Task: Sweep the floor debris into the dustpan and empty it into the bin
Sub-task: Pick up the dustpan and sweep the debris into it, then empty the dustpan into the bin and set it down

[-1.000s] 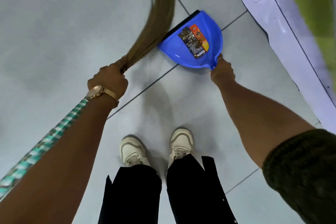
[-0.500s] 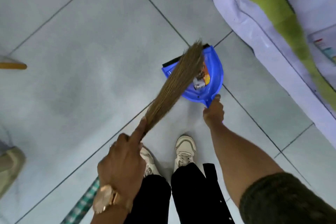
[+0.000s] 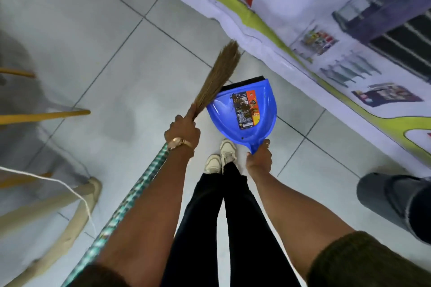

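Observation:
A blue dustpan (image 3: 265, 102) with a black front lip and a printed label is in front of my feet; I cannot tell whether it touches the tiles. My right hand (image 3: 258, 158) is closed on its handle at the near end. My left hand (image 3: 183, 131), with a gold watch on the wrist, grips a broom (image 3: 221, 72) where the straw bristles meet the green-checked handle. The bristles point up and away, just left of the dustpan's mouth. Dark debris lies on the label inside the pan.
A printed banner (image 3: 326, 37) lies along the floor at the right. A grey bin (image 3: 382, 198) lies at the right edge. Wooden chair legs (image 3: 46, 113) and a pale plastic chair leg (image 3: 77, 205) stand at the left, with a white cord nearby.
The broom bristles have swung off the dustpan to its left. My view has risen and widened, so the bin and chairs now show. The dustpan stays held.

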### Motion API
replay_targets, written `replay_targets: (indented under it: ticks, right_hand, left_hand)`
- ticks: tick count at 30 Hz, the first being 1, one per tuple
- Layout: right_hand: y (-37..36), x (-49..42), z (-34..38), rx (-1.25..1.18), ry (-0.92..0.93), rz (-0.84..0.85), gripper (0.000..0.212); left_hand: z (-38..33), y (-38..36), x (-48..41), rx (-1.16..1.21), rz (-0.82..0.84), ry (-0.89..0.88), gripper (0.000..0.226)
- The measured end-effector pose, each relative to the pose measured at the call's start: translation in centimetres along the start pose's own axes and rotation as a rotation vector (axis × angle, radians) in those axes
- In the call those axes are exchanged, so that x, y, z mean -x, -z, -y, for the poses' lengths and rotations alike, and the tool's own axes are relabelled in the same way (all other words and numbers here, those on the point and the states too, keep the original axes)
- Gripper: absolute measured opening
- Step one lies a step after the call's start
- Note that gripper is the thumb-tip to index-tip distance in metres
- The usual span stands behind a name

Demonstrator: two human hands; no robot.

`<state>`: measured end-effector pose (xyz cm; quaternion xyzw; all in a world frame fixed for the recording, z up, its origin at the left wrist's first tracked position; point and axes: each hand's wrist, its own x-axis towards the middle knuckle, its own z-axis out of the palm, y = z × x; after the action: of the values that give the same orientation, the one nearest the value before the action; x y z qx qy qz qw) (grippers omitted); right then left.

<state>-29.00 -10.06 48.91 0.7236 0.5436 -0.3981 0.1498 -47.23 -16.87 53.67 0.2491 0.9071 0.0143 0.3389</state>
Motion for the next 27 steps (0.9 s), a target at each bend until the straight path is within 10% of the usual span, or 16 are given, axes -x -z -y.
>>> replay_targets:
  ticks: [11, 27]
  right_hand:
    - [13.7, 12.0, -12.1, -0.240, -0.196, -0.160, 0.068]
    - [31.6, 6.0, -43.0, -0.642, -0.538, -0.263, 0.046]
  left_hand:
    - [-8.4, 2.3, 12.0, -0.253, 0.005, -0.368, 0.068]
    - [-31.3, -15.5, 26.3, -0.849, 0.156, -0.866, 0.070]
